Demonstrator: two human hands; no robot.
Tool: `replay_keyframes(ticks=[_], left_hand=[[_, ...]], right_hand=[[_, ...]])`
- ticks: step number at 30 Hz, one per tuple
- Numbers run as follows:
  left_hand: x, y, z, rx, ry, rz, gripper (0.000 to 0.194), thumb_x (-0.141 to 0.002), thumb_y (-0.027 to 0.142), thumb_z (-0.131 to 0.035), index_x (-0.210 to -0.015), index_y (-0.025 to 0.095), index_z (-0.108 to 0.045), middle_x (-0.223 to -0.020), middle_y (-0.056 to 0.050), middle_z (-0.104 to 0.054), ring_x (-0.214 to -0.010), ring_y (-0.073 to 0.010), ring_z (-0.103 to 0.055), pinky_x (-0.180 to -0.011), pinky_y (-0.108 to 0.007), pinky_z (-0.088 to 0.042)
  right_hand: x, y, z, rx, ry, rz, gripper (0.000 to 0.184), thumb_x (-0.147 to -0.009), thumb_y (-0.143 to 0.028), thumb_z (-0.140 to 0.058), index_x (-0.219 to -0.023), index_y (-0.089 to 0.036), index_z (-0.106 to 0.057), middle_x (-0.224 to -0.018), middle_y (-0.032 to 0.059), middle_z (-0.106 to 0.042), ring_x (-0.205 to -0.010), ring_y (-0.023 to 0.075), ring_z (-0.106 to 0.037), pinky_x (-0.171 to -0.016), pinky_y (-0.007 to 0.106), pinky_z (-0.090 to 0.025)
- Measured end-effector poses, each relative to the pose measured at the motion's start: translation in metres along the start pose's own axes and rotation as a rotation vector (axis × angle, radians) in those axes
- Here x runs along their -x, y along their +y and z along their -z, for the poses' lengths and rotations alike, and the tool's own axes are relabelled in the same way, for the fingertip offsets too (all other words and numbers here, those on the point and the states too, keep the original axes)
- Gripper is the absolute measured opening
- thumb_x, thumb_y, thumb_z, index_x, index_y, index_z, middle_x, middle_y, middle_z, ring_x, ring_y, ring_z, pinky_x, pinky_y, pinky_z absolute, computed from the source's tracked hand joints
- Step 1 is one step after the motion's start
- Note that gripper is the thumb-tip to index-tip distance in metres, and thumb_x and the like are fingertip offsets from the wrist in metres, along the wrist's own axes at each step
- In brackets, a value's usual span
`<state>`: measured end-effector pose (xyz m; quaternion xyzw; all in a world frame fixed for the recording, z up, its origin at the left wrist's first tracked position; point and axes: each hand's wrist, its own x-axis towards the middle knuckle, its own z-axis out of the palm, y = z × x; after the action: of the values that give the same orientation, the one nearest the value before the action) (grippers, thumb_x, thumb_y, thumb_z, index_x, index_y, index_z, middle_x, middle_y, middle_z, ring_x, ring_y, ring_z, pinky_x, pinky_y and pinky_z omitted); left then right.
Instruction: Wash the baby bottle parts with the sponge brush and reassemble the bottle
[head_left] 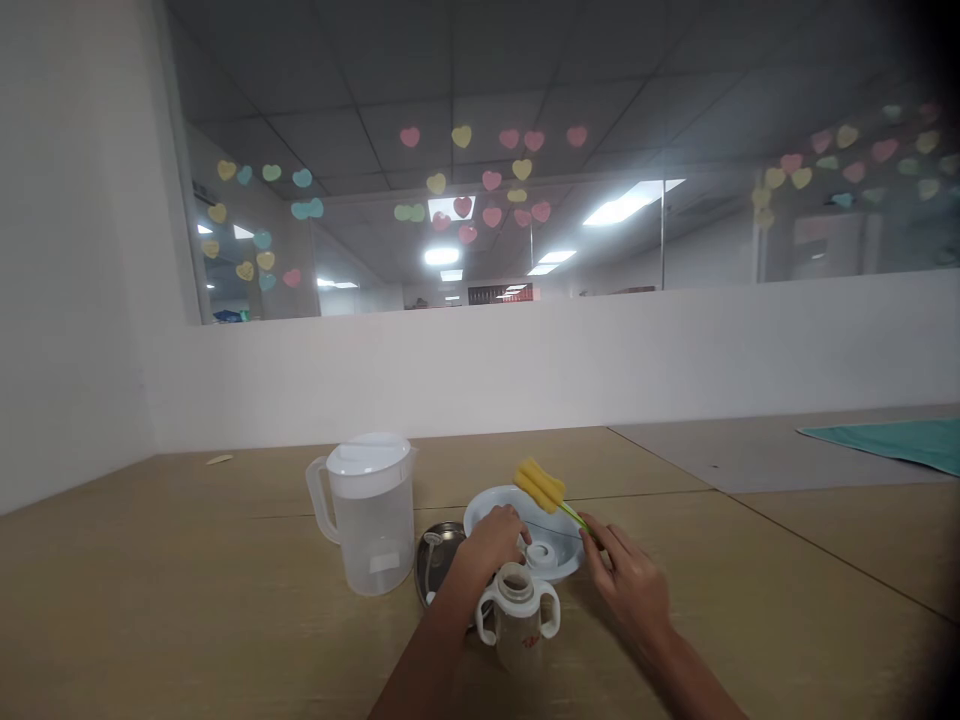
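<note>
My right hand [630, 585] is closed around the green handle of a sponge brush [541, 486], whose yellow sponge head points up and left above the bowl. My left hand [495, 537] reaches over the near left part of a white bowl [480, 505], fingers bent downward and somewhat apart; its fingertips are partly hidden. Beside those fingers, a white ring-shaped piece [541, 555] lies in the bowl. Nearer to me stands an upright clear baby bottle [517, 635] with two white side handles and an uncovered mouth; neither hand holds it.
A clear plastic pitcher [375, 530] with a white lid stands left of the bowl. Partly behind my left forearm, a round metal tray [446, 545] holds a thin white straw-like piece [430, 560]. A teal cloth [892, 440] lies far right; a white wall [450, 375] rises behind the table.
</note>
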<state>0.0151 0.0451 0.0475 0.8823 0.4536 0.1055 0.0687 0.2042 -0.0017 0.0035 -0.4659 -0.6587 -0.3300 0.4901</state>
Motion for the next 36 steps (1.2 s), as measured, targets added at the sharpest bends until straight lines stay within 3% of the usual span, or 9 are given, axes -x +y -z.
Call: replay_keyframes(ticks=[6,14,21,28,36], left_hand=[[0.003,-0.003,0.002,-0.007,0.003,0.057,0.038,-0.067,0.014,-0.065,-0.105,0.018,-0.064,-0.116,-0.01,-0.054,-0.108,-0.0236,-0.049,-0.093,-0.031,-0.038],[0.001,-0.011,0.001,-0.024,-0.008,0.095,0.036,-0.075,0.009,-0.05,-0.107,0.019,-0.062,-0.115,-0.008,-0.058,-0.107,-0.0205,-0.052,-0.093,-0.029,-0.039],[0.001,-0.013,0.009,-0.021,-0.005,0.127,0.033,-0.074,0.016,-0.054,-0.106,0.019,-0.063,-0.107,-0.008,-0.063,-0.098,-0.0198,-0.056,-0.085,-0.028,-0.042],[0.004,-0.01,0.016,-0.004,0.01,0.101,0.034,-0.074,0.015,-0.054,-0.107,0.018,-0.063,-0.096,-0.007,-0.065,-0.09,-0.0189,-0.058,-0.082,-0.027,-0.042],[0.006,-0.012,0.023,0.019,0.072,0.006,0.032,-0.085,0.013,-0.038,-0.108,0.019,-0.06,-0.107,-0.01,-0.055,-0.099,-0.0183,-0.052,-0.089,-0.028,-0.038]], right_hand=[[0.0,0.0,0.0,-0.006,0.007,0.005,0.032,-0.091,-0.031,-0.04,-0.101,-0.015,-0.066,-0.071,0.0031,-0.066,-0.057,0.0103,-0.06,-0.057,0.02,-0.04],[-0.001,0.0,0.0,-0.002,-0.017,-0.017,0.034,-0.091,-0.033,-0.039,-0.099,-0.015,-0.066,-0.069,0.0029,-0.066,-0.054,0.0099,-0.059,-0.054,0.02,-0.039],[0.0,0.001,-0.001,0.004,0.002,-0.02,0.032,-0.091,-0.033,-0.04,-0.099,-0.015,-0.066,-0.07,0.0024,-0.066,-0.056,0.0104,-0.06,-0.054,0.02,-0.039],[0.001,0.002,-0.002,0.0,-0.005,-0.036,0.034,-0.091,-0.034,-0.038,-0.098,-0.016,-0.066,-0.068,0.0031,-0.066,-0.053,0.0103,-0.058,-0.052,0.02,-0.039],[-0.001,0.002,-0.001,0.022,-0.009,-0.017,0.034,-0.091,-0.033,-0.038,-0.097,-0.015,-0.066,-0.07,0.0034,-0.067,-0.055,0.0108,-0.059,-0.054,0.021,-0.04]])
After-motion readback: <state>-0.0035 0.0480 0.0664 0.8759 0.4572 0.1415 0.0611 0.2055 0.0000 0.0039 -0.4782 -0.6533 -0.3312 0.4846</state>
